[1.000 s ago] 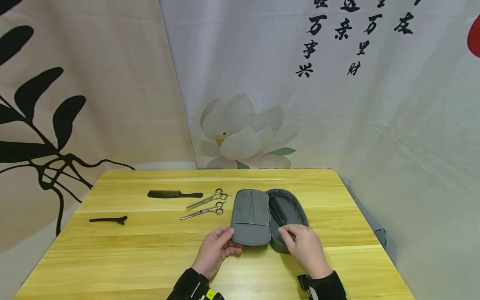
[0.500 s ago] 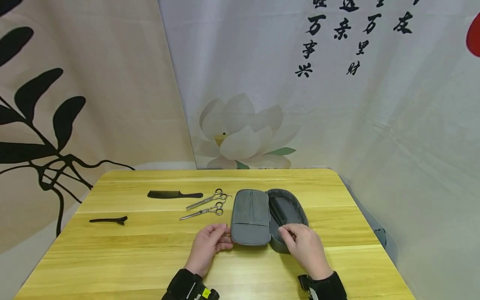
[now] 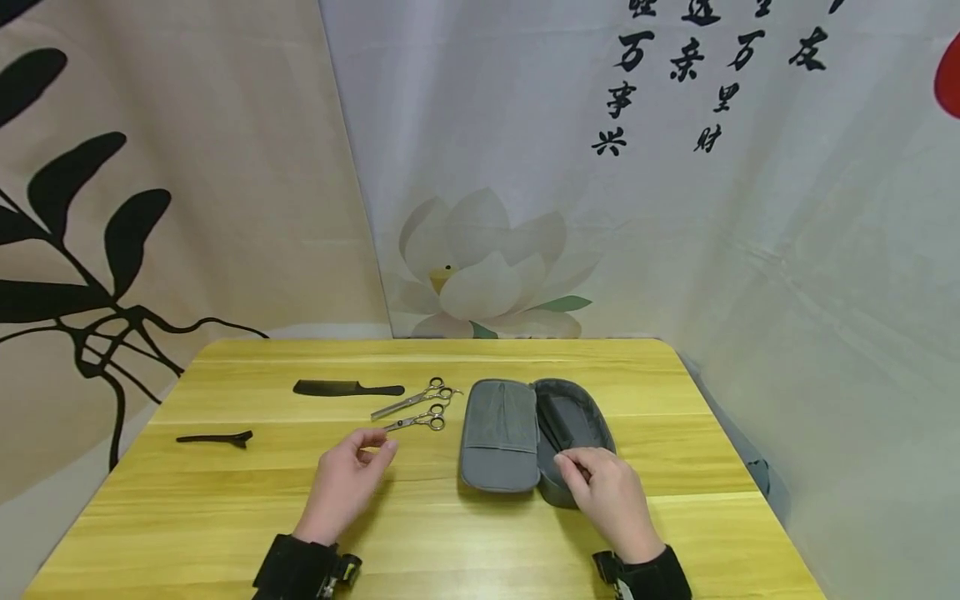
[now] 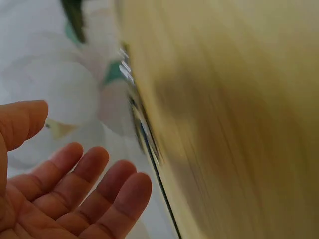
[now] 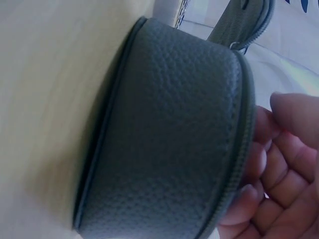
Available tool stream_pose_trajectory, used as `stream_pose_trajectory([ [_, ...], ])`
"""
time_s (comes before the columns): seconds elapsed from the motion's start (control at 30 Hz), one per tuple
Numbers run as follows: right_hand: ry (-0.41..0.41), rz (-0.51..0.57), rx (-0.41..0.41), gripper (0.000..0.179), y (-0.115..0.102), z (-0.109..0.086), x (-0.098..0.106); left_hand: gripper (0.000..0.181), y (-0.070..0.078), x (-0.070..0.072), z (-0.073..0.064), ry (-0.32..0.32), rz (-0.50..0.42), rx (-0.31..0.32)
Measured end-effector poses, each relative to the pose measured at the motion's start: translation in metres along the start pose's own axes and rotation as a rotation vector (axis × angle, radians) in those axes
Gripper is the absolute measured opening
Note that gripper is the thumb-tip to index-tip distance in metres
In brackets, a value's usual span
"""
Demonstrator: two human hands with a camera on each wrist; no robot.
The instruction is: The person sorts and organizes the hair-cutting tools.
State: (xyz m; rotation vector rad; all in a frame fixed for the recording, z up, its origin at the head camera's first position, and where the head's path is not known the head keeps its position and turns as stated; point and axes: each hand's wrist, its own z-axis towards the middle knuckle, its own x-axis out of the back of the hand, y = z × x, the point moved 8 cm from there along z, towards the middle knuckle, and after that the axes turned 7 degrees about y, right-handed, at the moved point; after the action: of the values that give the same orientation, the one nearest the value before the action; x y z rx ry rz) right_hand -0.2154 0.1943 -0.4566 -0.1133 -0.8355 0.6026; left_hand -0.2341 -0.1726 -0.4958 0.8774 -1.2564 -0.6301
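Observation:
My left hand (image 3: 347,482), fingers loosely bent and holding nothing, hovers just in front of the lower hairdressing scissors (image 3: 411,422); its fingertips hide the blade tip. The upper scissors (image 3: 408,405) lie right behind. In the left wrist view the fingers (image 4: 124,199) are spread from the thumb, and the scissors are blurred. A grey zip case (image 3: 551,492) lies unfolded at the right, its pocketed lid (image 3: 498,471) to the left. My right hand (image 3: 611,500) holds the case's near rim with curled fingers reaching inside. A dark slender item (image 3: 553,421) lies in the case; its near end is hidden.
A black comb (image 3: 326,387) lies behind and left of the scissors. Farther left is a black hair clip (image 3: 213,438). The wooden table (image 3: 187,533) ends at a printed cloth backdrop (image 3: 487,167).
My left hand has let go of the case lid and moved left to the scissors. The right hand and the case have stayed in place.

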Motion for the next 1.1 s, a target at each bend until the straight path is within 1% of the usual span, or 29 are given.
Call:
stream_pose_trajectory([
  [0.07, 0.009, 0.000, 0.004, 0.006, -0.001, 0.001, 0.002, 0.044, -0.004, 0.014, 0.005, 0.010, 0.190, -0.095],
  [0.13, 0.012, -0.001, 0.002, 0.005, -0.002, 0.002, 0.003, 0.045, -0.007, 0.024, 0.011, 0.020, 0.316, -0.186],
  [0.2, 0.012, -0.002, -0.006, 0.006, -0.003, 0.003, 0.004, 0.044, -0.009, 0.031, 0.019, 0.030, 0.400, -0.266],
  [0.27, 0.016, 0.004, -0.008, 0.006, -0.004, 0.004, 0.005, 0.042, -0.007, 0.033, 0.029, 0.039, 0.466, -0.338],
  [0.33, 0.009, 0.023, -0.018, 0.010, -0.004, 0.004, 0.005, 0.040, -0.004, 0.029, 0.044, 0.033, 0.532, -0.406],
  [0.37, 0.004, 0.033, -0.023, 0.012, -0.004, 0.004, 0.005, 0.039, -0.002, 0.025, 0.053, 0.025, 0.560, -0.430],
  [0.43, -0.008, 0.060, -0.027, 0.019, -0.005, 0.003, 0.003, 0.037, 0.003, 0.016, 0.070, 0.010, 0.611, -0.475],
  [0.5, -0.025, 0.091, -0.025, 0.027, -0.009, 0.003, 0.002, 0.034, 0.004, 0.005, 0.087, -0.008, 0.664, -0.512],
  [0.57, -0.036, 0.119, -0.010, 0.033, -0.014, 0.004, 0.000, 0.032, 0.002, -0.003, 0.101, -0.024, 0.698, -0.518],
  [0.63, -0.047, 0.157, 0.009, 0.036, -0.020, 0.004, -0.001, 0.027, -0.003, -0.010, 0.112, -0.046, 0.749, -0.514],
  [0.77, -0.063, 0.212, 0.022, 0.035, -0.030, 0.004, -0.004, 0.020, -0.013, -0.017, 0.129, -0.086, 0.839, -0.484],
  [0.83, -0.064, 0.226, 0.026, 0.034, -0.034, 0.004, -0.005, 0.017, -0.014, -0.018, 0.135, -0.098, 0.869, -0.488],
  [0.93, -0.068, 0.247, 0.036, 0.032, -0.040, 0.004, -0.005, 0.011, -0.013, -0.018, 0.140, -0.111, 0.888, -0.508],
  [1.03, -0.084, 0.274, 0.051, 0.031, -0.047, 0.006, -0.007, 0.009, -0.013, -0.017, 0.142, -0.141, 0.885, -0.518],
  [1.1, -0.103, 0.291, 0.062, 0.030, -0.051, 0.007, -0.010, 0.010, -0.015, -0.017, 0.144, -0.170, 0.879, -0.506],
])
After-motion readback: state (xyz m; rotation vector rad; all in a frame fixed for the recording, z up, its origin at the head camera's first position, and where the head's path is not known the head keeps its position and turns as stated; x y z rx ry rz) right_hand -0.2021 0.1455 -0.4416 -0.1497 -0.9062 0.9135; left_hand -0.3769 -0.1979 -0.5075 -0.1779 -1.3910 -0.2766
